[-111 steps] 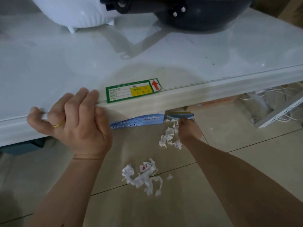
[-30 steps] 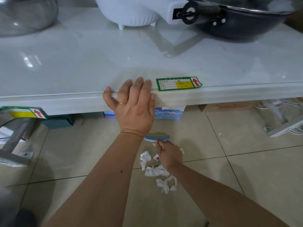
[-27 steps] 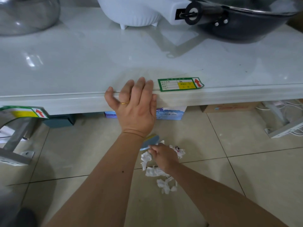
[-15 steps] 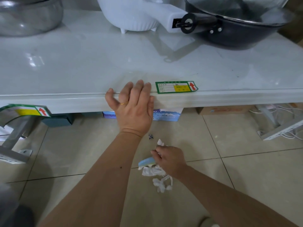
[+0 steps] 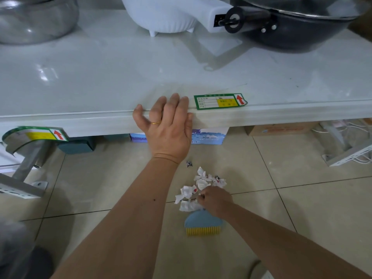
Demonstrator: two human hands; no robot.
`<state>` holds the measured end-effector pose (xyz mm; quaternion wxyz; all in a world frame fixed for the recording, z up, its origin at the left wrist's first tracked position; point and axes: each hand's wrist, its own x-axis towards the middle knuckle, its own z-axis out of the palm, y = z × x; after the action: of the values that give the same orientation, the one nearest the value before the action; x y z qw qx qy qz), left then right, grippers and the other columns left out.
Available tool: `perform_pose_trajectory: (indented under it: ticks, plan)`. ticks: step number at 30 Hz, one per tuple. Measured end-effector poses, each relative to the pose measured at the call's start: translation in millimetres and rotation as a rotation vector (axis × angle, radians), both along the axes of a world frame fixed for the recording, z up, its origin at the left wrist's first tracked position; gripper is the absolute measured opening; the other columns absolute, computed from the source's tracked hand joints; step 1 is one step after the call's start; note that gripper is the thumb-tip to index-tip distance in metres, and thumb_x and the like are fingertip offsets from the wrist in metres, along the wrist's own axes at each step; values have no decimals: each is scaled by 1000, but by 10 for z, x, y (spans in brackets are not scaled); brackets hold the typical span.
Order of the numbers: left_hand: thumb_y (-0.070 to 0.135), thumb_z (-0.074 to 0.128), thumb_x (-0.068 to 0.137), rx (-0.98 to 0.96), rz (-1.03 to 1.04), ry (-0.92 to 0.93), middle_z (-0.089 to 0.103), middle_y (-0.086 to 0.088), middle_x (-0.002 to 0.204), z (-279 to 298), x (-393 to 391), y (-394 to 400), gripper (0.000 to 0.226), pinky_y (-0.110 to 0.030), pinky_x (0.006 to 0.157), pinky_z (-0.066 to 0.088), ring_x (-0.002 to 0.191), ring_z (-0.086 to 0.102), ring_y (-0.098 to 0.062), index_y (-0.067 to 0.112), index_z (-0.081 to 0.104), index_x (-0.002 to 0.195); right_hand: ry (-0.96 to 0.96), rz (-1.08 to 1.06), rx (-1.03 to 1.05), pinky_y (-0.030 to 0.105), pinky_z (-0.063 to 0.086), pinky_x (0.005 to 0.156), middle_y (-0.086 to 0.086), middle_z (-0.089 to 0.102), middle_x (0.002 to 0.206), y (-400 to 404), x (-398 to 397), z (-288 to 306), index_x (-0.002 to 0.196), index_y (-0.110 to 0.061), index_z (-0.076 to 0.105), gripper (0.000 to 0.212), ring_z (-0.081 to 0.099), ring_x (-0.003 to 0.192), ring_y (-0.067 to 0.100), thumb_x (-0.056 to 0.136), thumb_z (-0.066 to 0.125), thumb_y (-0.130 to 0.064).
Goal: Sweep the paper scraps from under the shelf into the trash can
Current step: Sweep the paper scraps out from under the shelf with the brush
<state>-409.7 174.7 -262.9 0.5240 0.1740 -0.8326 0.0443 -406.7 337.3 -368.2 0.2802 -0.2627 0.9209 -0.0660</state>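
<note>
White paper scraps (image 5: pixel 198 187) lie in a loose pile on the beige tiled floor, just in front of the shelf (image 5: pixel 281 114). One tiny dark scrap (image 5: pixel 189 163) lies apart, closer to the shelf. My right hand (image 5: pixel 216 200) hovers over the near side of the pile, shut on a small blue brush (image 5: pixel 202 221). The brush's yellow bristles point towards me and its handle is hidden in the hand. My left hand (image 5: pixel 168 127) lies flat on the shelf's front edge, fingers spread, holding nothing.
On the shelf stand a black wok (image 5: pixel 291 25), a white appliance (image 5: pixel 167 15) and a glass bowl (image 5: pixel 34 19). Boxes (image 5: pixel 209 135) and cables (image 5: pixel 342 137) sit under it. A metal bracket (image 5: pixel 22 178) is on the left. A blurred dark shape (image 5: pixel 14 252) fills the lower left corner.
My right hand has drawn the brush back from under the shelf towards me, dragging the scraps out onto the open floor. The brush head now points towards me. My left hand stayed on the edge.
</note>
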Motion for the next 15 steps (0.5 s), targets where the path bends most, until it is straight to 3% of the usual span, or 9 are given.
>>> perform_pose_trajectory:
  ticks: [6, 10, 15]
  plan:
    - [30, 28, 98, -10, 2, 10, 71, -1, 105, -9, -14, -14, 32, -43, 106, 7, 107, 46, -19, 19, 56, 110, 127, -83, -81, 31, 48, 80, 10, 69, 104, -254, -186, 82, 100, -12, 69, 37, 64, 99, 28, 96, 38, -31]
    - [30, 28, 98, -6, 1, 10, 71, -1, 104, -1, -15, -8, 32, -43, 106, 8, 107, 46, -19, 19, 55, 110, 174, -160, -144, 30, 46, 78, 9, 69, 105, -346, -275, 215, 99, -13, 68, 36, 64, 97, 28, 95, 37, -32]
    - [30, 27, 98, 2, -2, 11, 71, -1, 105, -12, -16, -5, 32, -44, 105, 8, 107, 45, -19, 19, 55, 110, 270, -354, -323, 28, 38, 68, 11, 71, 94, -432, -425, 357, 83, -10, 65, 36, 63, 89, 32, 93, 39, -32]
